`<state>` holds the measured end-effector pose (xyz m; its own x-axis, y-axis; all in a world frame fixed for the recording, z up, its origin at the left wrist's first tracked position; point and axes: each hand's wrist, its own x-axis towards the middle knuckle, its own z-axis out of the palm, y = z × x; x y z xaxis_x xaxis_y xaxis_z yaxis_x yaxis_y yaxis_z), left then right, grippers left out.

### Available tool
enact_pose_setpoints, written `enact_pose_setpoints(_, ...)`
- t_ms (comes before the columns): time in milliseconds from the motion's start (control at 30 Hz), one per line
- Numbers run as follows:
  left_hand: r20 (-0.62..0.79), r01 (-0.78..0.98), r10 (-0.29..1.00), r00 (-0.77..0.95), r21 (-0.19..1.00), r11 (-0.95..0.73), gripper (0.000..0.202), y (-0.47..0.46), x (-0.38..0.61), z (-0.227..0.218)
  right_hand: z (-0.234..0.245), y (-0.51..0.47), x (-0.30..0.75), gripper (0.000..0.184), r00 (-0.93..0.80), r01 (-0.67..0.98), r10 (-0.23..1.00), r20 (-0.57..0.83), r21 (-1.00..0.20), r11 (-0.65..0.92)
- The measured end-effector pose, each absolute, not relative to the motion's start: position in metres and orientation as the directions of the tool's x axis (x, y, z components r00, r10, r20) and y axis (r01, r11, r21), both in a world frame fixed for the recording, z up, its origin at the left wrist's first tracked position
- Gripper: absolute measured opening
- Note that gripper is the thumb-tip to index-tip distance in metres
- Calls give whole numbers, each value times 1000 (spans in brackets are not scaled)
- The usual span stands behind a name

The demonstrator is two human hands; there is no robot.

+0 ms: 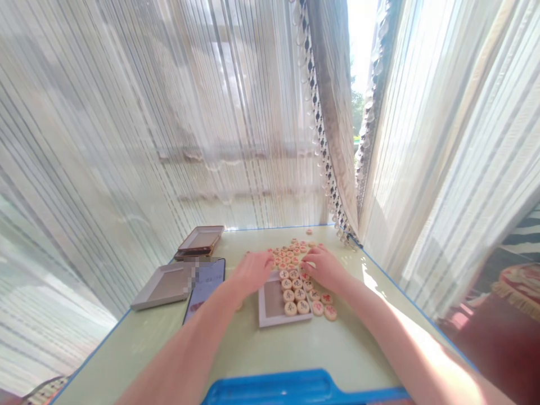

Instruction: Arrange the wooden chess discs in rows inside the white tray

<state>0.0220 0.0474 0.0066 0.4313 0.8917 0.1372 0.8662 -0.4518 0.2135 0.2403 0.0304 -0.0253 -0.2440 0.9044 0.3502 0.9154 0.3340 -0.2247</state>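
Several round wooden chess pieces (292,254) with red and dark characters lie scattered on a pale green table (337,349). A shallow white box tray (270,306) sits in the middle with several pieces (295,295) lined up inside it. My left hand (252,271) rests at the tray's far left corner, fingers curled down onto the pieces. My right hand (323,266) lies over the pieces just right of the tray, fingers bent and pinching at one small piece; what it holds is too small to make out.
A phone (206,287) lies left of the tray. A grey box lid (162,286) and a brown box (198,242) sit further left. Sheer curtains (169,140) hang close behind the table. A blue plastic edge (291,389) is at the near side.
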Motion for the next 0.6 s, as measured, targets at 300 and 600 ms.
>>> enact_pose_setpoints(300, 179, 840, 846, 503, 130, -527, 33, 37, 26, 1, -33, 40, 244, 34, -103, 938, 924, 368, -273, 213)
enact_pose_setpoints(600, 229, 842, 835, 501, 93, -531, 33, 39, 25, -1, -21, 83, 221, 32, -345, 926, 903, 256, -62, 371)
